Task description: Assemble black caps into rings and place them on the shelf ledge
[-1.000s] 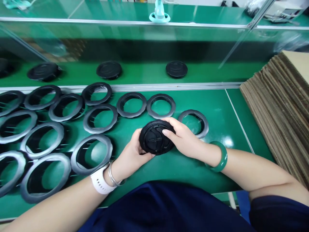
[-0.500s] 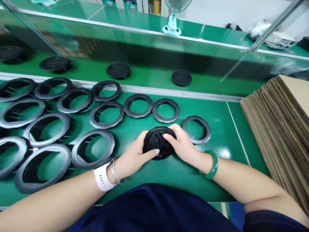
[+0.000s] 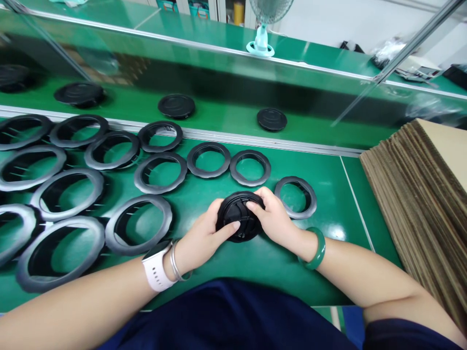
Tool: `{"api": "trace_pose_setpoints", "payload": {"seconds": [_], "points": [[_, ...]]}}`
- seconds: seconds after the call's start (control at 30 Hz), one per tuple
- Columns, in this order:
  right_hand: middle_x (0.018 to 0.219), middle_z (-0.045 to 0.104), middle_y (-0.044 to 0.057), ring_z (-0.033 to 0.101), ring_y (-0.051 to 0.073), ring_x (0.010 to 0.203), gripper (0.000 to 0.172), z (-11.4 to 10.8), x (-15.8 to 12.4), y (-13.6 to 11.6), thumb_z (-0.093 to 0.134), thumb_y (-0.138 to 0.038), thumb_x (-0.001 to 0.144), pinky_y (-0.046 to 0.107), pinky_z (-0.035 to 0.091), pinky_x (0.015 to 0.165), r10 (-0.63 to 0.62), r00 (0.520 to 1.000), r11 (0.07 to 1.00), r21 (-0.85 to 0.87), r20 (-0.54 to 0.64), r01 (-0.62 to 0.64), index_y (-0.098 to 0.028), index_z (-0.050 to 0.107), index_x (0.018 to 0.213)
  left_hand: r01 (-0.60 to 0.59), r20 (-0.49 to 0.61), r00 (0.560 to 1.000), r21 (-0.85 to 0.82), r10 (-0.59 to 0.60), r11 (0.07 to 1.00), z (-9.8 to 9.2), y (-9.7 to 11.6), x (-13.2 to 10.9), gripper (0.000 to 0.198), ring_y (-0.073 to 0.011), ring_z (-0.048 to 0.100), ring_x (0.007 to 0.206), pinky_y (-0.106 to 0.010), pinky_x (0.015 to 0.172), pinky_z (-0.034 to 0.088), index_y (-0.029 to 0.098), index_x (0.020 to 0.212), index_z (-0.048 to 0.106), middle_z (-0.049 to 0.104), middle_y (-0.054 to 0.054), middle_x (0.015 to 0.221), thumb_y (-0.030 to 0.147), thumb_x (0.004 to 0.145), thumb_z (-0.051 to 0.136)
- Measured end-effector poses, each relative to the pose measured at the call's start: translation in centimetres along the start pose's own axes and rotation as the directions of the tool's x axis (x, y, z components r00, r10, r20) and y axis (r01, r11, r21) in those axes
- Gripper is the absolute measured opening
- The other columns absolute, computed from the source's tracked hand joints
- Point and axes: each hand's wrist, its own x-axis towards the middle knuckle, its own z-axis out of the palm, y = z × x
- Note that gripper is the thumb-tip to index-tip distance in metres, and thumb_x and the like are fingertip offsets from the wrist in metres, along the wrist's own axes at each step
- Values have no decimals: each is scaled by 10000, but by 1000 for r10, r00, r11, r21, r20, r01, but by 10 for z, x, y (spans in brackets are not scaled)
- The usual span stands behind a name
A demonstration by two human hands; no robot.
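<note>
Between my hands, above the green table, is a round black plastic part with a raised rim and a ribbed centre. My left hand grips its left side, the thumb lying across the lower centre. From the right, my right hand holds the rim, its thumb pressed on the upper middle. The fingers beneath the part are hidden. Just beyond my right hand lies a black ring; a larger black ring rests left of my left hand.
Several more black rings spread over the green table to the left. Round black discs sit on a green strip behind a metal rail. A stack of cardboard sheets stands at the right. A fan is at the back.
The view has shifted slightly. Both hands keep nearly the same grip on the round black part, with the thumbs in almost the same places.
</note>
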Motion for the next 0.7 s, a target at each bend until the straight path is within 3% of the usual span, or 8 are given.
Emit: {"api": "trace_pose_setpoints", "payload": {"seconds": [0.1,0.23,0.4,0.7], "points": [[969,643,23,600,204,906,202,-6,3,0,626,-359,881,374,482,822,-5,996,999,43,95,1,-197,561,983,-8,-35,999,32,9,999,-2,0,0,413,-253,644,1051,-375,896,519,220,1224,512,674,-47,1137,490,925,600],[1193,642,51,620,217,1086,493,-13,0,-7,757,-316,804,389,508,941,-53,957,983,186,285,-1,-210,527,1227,-22,-69,997,47,25,999,-7,1,1,398,-243,643,1033,-359,883,521,224,1204,525,672,-37,1118,485,916,612],[1213,631,51,605,223,1113,486,-13,-7,-15,750,-254,803,427,498,979,-65,971,998,-4,231,68,-216,533,1236,-10,-57,998,68,14,998,-7,2,0,392,-250,650,1021,-367,874,519,226,1207,522,676,-41,1104,451,902,626],[1158,570,81,566,254,1070,428,-14,-16,-25,737,-344,854,494,492,961,-103,976,949,-275,192,154,-211,560,1219,-15,-82,996,163,29,986,-6,5,-6,351,-251,662,915,-355,785,515,231,1135,533,682,-28,999,445,877,638]]}}
